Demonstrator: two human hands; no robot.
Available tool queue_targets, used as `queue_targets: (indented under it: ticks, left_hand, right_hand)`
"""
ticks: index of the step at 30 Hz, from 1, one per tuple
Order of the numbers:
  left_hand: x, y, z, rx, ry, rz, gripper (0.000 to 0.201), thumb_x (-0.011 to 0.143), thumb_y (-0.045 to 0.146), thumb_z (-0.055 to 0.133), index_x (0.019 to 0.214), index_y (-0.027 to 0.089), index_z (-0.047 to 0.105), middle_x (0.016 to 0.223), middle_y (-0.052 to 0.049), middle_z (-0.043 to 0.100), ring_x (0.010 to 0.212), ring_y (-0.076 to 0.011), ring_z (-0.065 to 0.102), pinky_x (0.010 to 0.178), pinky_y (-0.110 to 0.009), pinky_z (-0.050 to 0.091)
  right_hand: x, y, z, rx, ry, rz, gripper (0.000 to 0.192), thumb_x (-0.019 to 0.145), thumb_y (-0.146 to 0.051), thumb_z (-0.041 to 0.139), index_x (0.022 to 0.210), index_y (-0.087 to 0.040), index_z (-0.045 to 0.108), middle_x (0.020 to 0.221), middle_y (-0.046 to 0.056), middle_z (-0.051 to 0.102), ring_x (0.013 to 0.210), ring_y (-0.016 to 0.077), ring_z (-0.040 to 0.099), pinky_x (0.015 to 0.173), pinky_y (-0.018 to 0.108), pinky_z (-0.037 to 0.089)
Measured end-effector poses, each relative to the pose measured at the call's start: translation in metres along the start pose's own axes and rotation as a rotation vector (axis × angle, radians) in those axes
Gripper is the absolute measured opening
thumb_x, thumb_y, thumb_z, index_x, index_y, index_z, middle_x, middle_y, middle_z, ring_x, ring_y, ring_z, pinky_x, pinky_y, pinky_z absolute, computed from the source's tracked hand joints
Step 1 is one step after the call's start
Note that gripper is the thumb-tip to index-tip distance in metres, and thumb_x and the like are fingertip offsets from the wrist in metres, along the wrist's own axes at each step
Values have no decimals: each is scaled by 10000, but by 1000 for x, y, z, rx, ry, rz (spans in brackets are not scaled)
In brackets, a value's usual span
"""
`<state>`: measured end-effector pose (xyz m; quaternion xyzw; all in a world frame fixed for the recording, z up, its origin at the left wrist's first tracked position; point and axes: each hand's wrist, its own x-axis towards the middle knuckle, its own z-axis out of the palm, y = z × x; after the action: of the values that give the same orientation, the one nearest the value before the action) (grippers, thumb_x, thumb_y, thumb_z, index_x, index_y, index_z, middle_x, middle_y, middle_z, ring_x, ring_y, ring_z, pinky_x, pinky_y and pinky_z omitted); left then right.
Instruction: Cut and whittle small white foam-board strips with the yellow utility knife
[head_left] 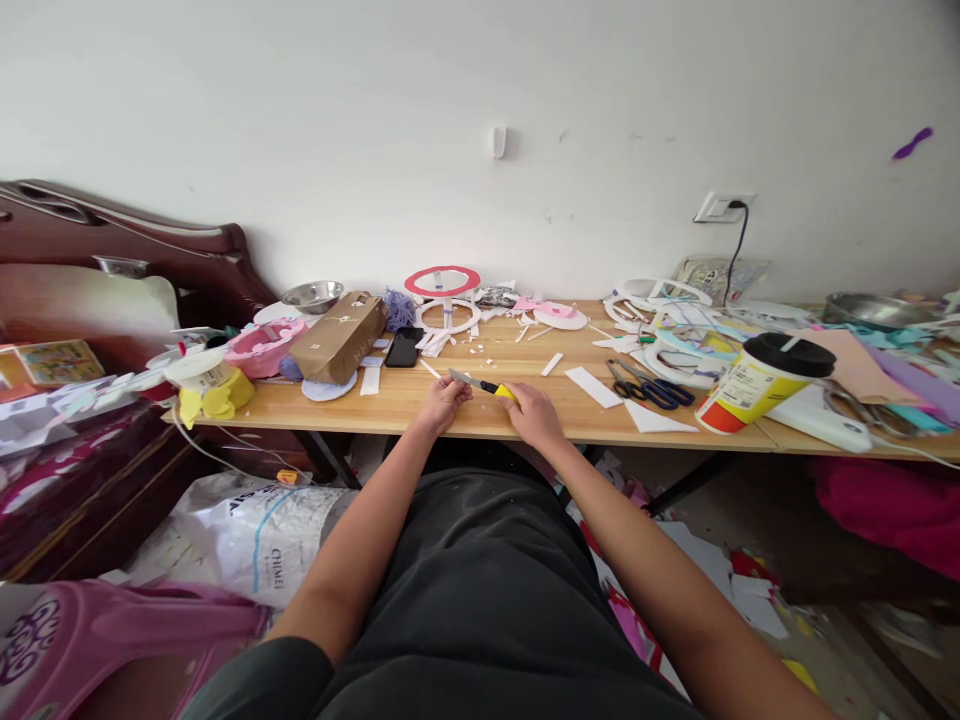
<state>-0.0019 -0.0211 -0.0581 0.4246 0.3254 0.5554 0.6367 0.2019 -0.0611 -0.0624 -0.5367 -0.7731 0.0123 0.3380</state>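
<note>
My right hand [534, 412] is wrapped around the yellow and black handle of a utility knife [489, 387], above the front edge of the table. Its bare blade points left and reaches the fingertips of my left hand [444, 403]. Those fingers are closed in a pinch; what they hold is too small to make out. A thin white strip [430, 368] shows just beyond them. Small white scraps [480, 350] are scattered behind the blade. To the right of my right hand lie a short white strip [553, 364] and a wider white piece [593, 387].
A phone [403, 347] and a brown paper bag [340, 338] are on the left. Behind stands a red-topped ring frame [442, 281]. Scissors [651, 385] and a tilted lidded cup [765, 380] sit on the right. The wooden table [517, 350] backs onto a white wall.
</note>
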Motion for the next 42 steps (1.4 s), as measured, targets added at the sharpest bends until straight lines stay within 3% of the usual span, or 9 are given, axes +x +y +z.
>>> queue_targets:
  ticks: [3,9,14,19,42]
  left_hand:
    - [-4,5,3,-60,9,32,269,765,334,770,713,124,609,677,2,594,641,-88,570,686,-241,493]
    - [-8,11,6,-124,58,84,311,667,352,832,685,139,607,660,17,577,636,-71,549,672,-215,457]
    - [-7,9,7,-113,85,86,293,665,333,839,690,138,621,656,7,594,636,-81,556,685,-233,461]
    - [-5,7,7,-96,84,65,289,670,335,839,698,134,632,664,-7,614,641,-92,570,704,-251,470]
    - [-5,9,4,-228,25,-24,296,669,312,843,698,135,607,689,-13,621,684,-103,607,711,-242,496]
  right_hand:
    - [0,1,0,-8,22,20,354,992,-373,446,1264,-222,615,1172,86,702,1048,246,631,903,354,452]
    - [0,3,2,-43,71,76,367,1005,-396,406,1219,-209,638,1107,99,720,1006,266,642,862,381,447]
    - [-4,1,1,-59,79,60,438,1028,-417,326,1303,-184,575,1189,115,692,1048,261,636,854,362,457]
    - [-8,-5,-3,-69,21,-8,427,1029,-430,332,1350,-243,542,1244,68,679,1026,231,657,793,312,478]
    - [-7,-8,-4,-100,-15,-18,396,1031,-386,322,1302,-231,565,1161,86,698,973,233,647,777,307,457]
